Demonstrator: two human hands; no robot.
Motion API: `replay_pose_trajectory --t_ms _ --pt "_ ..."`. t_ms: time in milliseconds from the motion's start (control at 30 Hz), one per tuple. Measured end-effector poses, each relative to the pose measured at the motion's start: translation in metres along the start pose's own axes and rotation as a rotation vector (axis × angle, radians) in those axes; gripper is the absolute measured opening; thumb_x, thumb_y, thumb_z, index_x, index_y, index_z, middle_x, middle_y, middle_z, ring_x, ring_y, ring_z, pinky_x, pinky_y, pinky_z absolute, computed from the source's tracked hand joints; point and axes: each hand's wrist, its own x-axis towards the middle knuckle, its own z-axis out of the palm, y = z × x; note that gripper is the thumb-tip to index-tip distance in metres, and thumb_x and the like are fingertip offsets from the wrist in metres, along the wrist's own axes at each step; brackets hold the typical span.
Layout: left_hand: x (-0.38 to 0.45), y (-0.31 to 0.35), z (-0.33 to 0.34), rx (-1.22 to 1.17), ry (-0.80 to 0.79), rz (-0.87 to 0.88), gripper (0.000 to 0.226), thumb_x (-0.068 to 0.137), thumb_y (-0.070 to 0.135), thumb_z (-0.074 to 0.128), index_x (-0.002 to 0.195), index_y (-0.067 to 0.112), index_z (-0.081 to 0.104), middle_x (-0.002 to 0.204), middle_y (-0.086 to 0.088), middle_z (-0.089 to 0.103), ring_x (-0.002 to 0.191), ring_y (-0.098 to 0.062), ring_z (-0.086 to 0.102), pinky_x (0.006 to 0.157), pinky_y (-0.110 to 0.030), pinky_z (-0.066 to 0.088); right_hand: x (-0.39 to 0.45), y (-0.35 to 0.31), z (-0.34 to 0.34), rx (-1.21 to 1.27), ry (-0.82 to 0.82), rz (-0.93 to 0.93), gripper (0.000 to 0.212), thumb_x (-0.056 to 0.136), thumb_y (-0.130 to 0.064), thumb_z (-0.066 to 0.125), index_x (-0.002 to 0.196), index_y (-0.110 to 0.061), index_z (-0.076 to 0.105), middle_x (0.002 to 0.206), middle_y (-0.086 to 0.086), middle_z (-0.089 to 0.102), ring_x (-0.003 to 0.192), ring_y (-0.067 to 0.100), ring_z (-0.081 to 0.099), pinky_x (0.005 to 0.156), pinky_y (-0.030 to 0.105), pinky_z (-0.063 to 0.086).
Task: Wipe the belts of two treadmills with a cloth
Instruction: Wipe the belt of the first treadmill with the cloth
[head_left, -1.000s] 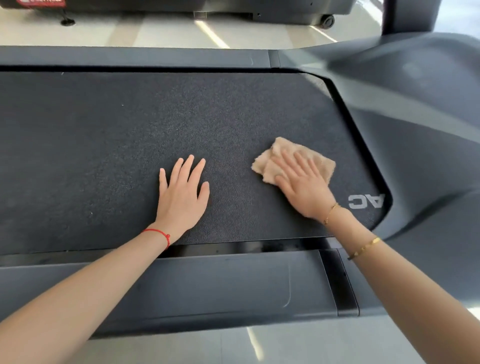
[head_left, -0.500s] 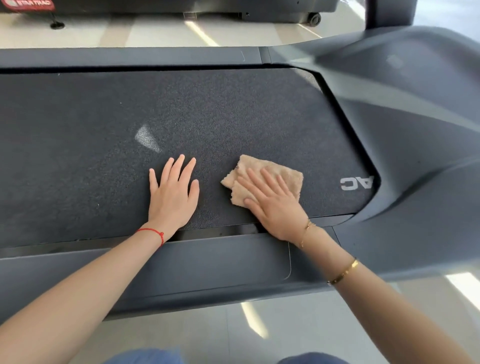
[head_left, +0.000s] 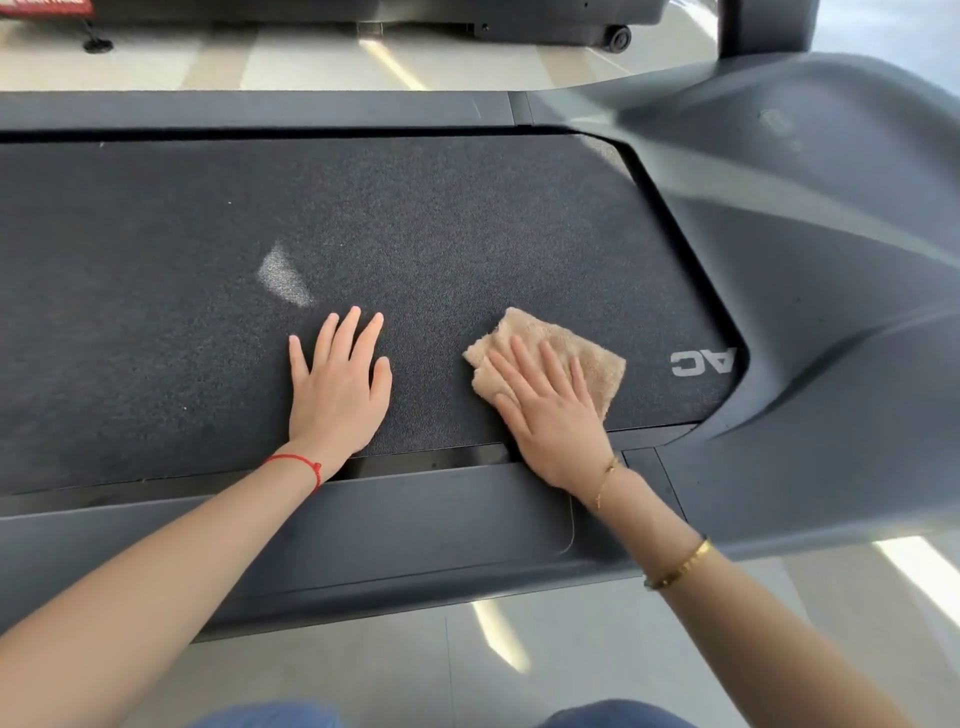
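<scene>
1. We are kneeling beside the treadmill, and our knees in blue cloth (head_left: 270, 716) are showing at the bottom edge, above the pale floor (head_left: 571, 649).
2. Our arms are crossing the near side rail (head_left: 415, 530).
3. Our left hand (head_left: 340, 387) is lying flat and released on the belt (head_left: 156, 312), holding nothing; a red string (head_left: 297, 461) is sitting on its wrist.
4. Our right hand (head_left: 550, 410) is pressing the cloth (head_left: 561, 348) with straight fingers; the beige cloth is lying on the belt near the letters "AC" (head_left: 702, 362).
5. Behind the far rail (head_left: 260, 109), another machine base (head_left: 545, 23) is standing.
</scene>
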Motion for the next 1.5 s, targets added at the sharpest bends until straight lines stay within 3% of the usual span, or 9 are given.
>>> replay_pose_trajectory --t_ms 133,333,400,500,600,900,1133,1300,1500 --pt "0.002 0.0 0.0 0.002 -0.014 -0.003 0.053 0.104 0.032 0.036 0.156 0.023 0.03 0.164 -0.003 0.024 0.153 -0.023 0.013 0.121 -0.062 0.005 0.014 0.034 -0.006 -0.01 0.019 -0.058 0.052 0.106 -0.044 0.026 0.156 -0.036 0.015 0.164 -0.012 0.005 0.153 0.021 0.0 0.122 0.039 -0.006" --pt "0.015 0.005 0.001 0.015 -0.064 -0.011 0.055 0.104 0.034 0.032 0.158 0.025 0.024 0.165 -0.002 0.018 0.154 -0.023 0.007 0.12 -0.063 0.003 0.088 0.068 -0.024 -0.018 0.045 0.299 0.053 0.106 -0.043 0.021 0.157 -0.033 0.014 0.166 -0.004 0.004 0.152 0.026 0.0 0.122 0.049 -0.001" --pt "0.026 0.01 0.002 0.007 -0.078 -0.014 0.055 0.104 0.035 0.031 0.158 0.026 0.022 0.166 -0.001 0.016 0.154 -0.022 0.005 0.12 -0.063 0.001 0.099 0.048 -0.021 -0.026 0.033 0.207 0.052 0.106 -0.042 0.02 0.157 -0.033 0.014 0.166 -0.004 0.005 0.152 0.028 0.001 0.121 0.05 -0.001" --pt "0.045 0.016 0.005 0.017 -0.084 -0.012 0.055 0.104 0.035 0.03 0.158 0.026 0.021 0.166 -0.001 0.015 0.154 -0.022 0.005 0.121 -0.062 0.001 0.093 0.014 -0.008 0.005 -0.016 -0.084 0.051 0.106 -0.042 0.022 0.156 -0.035 0.014 0.165 -0.008 0.006 0.153 0.025 0.0 0.122 0.047 -0.005" --pt "0.063 0.016 0.007 0.032 -0.08 -0.012 0.055 0.104 0.035 0.03 0.158 0.026 0.021 0.166 -0.002 0.016 0.154 -0.022 0.005 0.12 -0.063 0.001 0.092 0.024 -0.008 0.018 -0.043 -0.203 0.052 0.106 -0.043 0.023 0.156 -0.035 0.016 0.165 -0.011 0.008 0.153 0.021 0.0 0.123 0.042 -0.006" --pt "0.093 0.018 0.015 0.037 -0.099 -0.027 0.059 0.102 0.036 0.025 0.159 0.027 0.016 0.167 -0.001 0.012 0.154 -0.022 0.002 0.121 -0.062 0.0 0.201 0.124 -0.039 0.006 0.012 0.196 0.053 0.106 -0.046 0.018 0.157 -0.033 0.011 0.166 -0.005 0.002 0.152 0.026 -0.001 0.122 0.045 -0.005" --pt "0.092 0.02 0.019 0.118 -0.097 -0.039 0.058 0.103 0.037 0.012 0.16 0.026 0.008 0.168 0.0 0.008 0.155 -0.022 0.0 0.121 -0.062 0.004 0.321 0.118 -0.053 0.028 0.002 0.308 0.055 0.106 -0.041 0.011 0.158 -0.025 0.008 0.166 0.0 -0.002 0.152 0.028 -0.006 0.122 0.047 -0.008" --pt "0.095 0.021 0.019 0.152 -0.109 -0.039 0.066 0.096 0.043 0.004 0.16 0.026 0.009 0.167 0.0 0.009 0.155 -0.022 0.002 0.121 -0.062 0.005 0.371 0.05 -0.04 0.046 -0.076 0.112 0.054 0.106 -0.039 0.01 0.158 -0.023 0.007 0.166 -0.001 0.0 0.152 0.027 -0.004 0.122 0.046 -0.007" --pt "0.096 0.02 0.019 0.163 -0.116 -0.039 0.065 0.097 0.043 0.007 0.16 0.026 0.011 0.167 0.0 0.011 0.155 -0.021 0.004 0.121 -0.062 0.007 0.319 0.006 -0.013 0.038 -0.104 -0.305 0.052 0.106 -0.043 0.017 0.157 -0.033 0.012 0.165 -0.006 0.007 0.153 0.024 -0.001 0.122 0.042 -0.007"
